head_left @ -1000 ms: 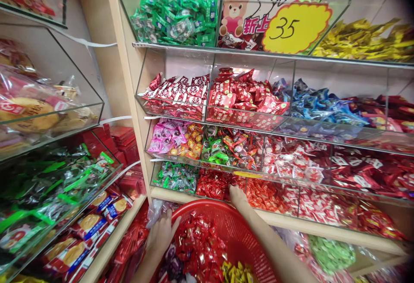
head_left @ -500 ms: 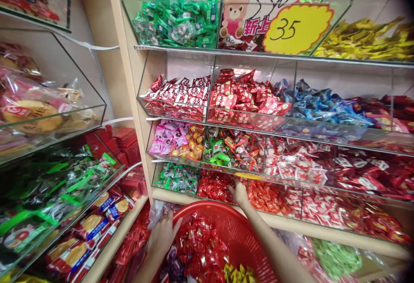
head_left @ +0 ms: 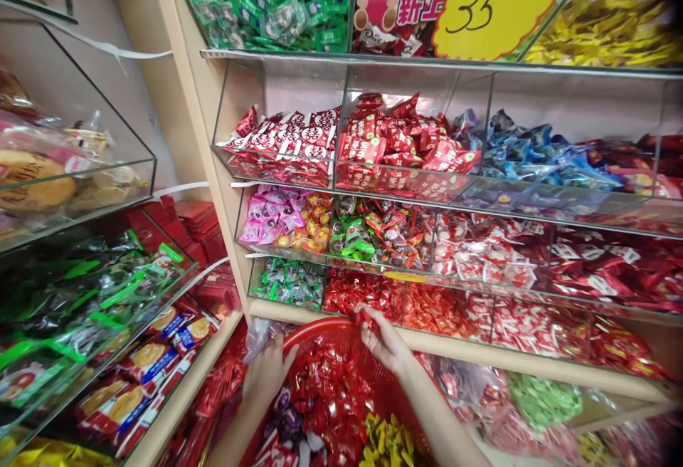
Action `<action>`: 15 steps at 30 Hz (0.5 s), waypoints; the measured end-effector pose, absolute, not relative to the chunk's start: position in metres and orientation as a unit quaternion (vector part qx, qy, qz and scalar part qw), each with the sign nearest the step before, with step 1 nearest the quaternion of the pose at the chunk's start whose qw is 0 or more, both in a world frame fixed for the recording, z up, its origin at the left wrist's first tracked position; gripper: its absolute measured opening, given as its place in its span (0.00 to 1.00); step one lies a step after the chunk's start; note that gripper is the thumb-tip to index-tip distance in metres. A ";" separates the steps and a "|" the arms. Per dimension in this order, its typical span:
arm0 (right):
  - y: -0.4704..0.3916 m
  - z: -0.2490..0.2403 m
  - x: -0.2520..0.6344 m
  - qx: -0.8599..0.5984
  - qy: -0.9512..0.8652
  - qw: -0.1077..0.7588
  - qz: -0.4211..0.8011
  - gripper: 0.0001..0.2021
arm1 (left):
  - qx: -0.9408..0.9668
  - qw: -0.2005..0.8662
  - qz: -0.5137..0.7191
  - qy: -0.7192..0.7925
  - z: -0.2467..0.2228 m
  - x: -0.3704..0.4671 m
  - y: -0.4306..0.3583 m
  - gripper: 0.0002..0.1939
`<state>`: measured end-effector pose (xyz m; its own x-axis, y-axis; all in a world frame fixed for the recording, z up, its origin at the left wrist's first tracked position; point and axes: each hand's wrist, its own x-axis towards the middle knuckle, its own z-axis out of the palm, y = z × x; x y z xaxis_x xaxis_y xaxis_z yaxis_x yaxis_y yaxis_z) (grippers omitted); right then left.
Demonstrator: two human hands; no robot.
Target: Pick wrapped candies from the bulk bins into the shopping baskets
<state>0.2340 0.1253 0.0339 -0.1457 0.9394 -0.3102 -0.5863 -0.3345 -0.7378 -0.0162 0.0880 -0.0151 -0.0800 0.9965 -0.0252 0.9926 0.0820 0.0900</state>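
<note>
My right hand (head_left: 383, 342) is over the far rim of a red plastic basket (head_left: 314, 328), its fingers closed on small red-wrapped candies (head_left: 365, 320). How many it holds is hidden by the fingers. My left hand (head_left: 269, 367) grips the basket's left rim, with the thumb toward the inside. Inside the basket lie a heap of red-wrapped candies (head_left: 334, 396), yellow-wrapped candies (head_left: 387, 442) and purple-wrapped candies (head_left: 288, 413). Just behind the right hand is a shelf bin of red candies (head_left: 346, 293).
Clear-walled bins of wrapped candies (head_left: 291, 143) rise in tiers ahead. A wooden shelf edge (head_left: 469, 352) runs behind the basket. Left stand bins with green-and-black packets (head_left: 101, 289) and packaged biscuits (head_left: 146, 360). Bagged green sweets (head_left: 544, 399) lie low on the right.
My right hand has drawn back from the bin of red candies to above the basket's rim, with red candies in its fingers. The left hand stays at the rim. The view has tilted down slightly.
</note>
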 end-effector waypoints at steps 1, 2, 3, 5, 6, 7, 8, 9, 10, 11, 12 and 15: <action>0.118 0.032 0.231 -0.395 -0.243 0.505 0.728 0.11 | 0.677 0.038 0.022 0.735 -0.015 -0.016 0.088 0.30; 0.111 0.029 0.228 -0.407 -0.259 0.479 0.734 0.11 | 0.678 0.036 0.020 0.734 -0.014 -0.016 0.088 0.30; 0.104 0.026 0.225 -0.417 -0.277 0.454 0.737 0.11 | 0.678 0.035 0.020 0.734 -0.014 -0.016 0.088 0.30; 0.094 0.019 0.219 -0.433 -0.318 0.410 0.737 0.11 | 0.679 0.037 0.019 0.733 -0.015 -0.016 0.088 0.30; 0.091 0.016 0.217 -0.438 -0.338 0.393 0.734 0.10 | 0.679 0.038 0.019 0.733 -0.015 -0.016 0.088 0.29; 0.088 0.014 0.215 -0.444 -0.358 0.376 0.731 0.10 | 0.679 0.037 0.018 0.733 -0.015 -0.016 0.088 0.30; 0.086 0.012 0.214 -0.451 -0.374 0.359 0.726 0.10 | 0.679 0.034 0.017 0.733 -0.015 -0.016 0.088 0.30; 0.085 0.010 0.212 -0.458 -0.389 0.341 0.723 0.11 | 0.679 0.031 0.016 0.733 -0.015 -0.016 0.089 0.30; 0.085 0.008 0.211 -0.465 -0.401 0.323 0.720 0.12 | 0.679 0.028 0.014 0.734 -0.015 -0.016 0.088 0.31; 0.084 0.007 0.210 -0.472 -0.412 0.303 0.718 0.14 | 0.678 0.026 0.013 0.734 -0.015 -0.016 0.088 0.31; 0.084 0.006 0.208 -0.479 -0.422 0.285 0.715 0.15 | 0.677 0.027 0.012 0.736 -0.015 -0.015 0.088 0.31; 0.081 0.003 0.204 -0.494 -0.443 0.252 0.704 0.15 | 0.675 0.032 0.016 0.737 -0.014 -0.015 0.087 0.31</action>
